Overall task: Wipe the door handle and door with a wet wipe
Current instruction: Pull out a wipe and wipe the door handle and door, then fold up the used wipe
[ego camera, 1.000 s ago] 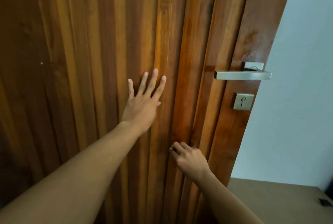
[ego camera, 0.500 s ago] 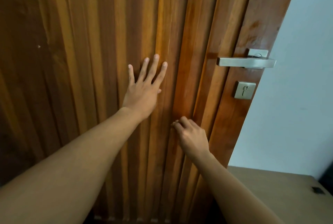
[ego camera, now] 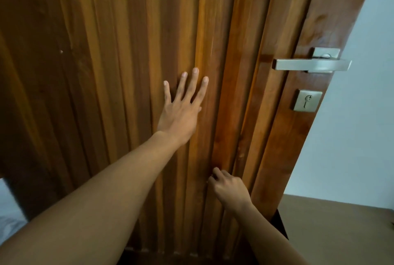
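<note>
Left hand [ego camera: 180, 115] lies flat on the door [ego camera: 106, 72], fingers straight and spread. Right hand [ego camera: 229, 188] sits lower, its back to the camera, fingers curled against the wood; what they enclose is hidden. Door: glossy varnished brown timber in vertical ribbed boards, top and left side cut off. Door handle [ego camera: 312, 64]: square-section brushed metal lever, untouched, up right of both hands. Square keyhole plate [ego camera: 307, 100] below it.
</note>
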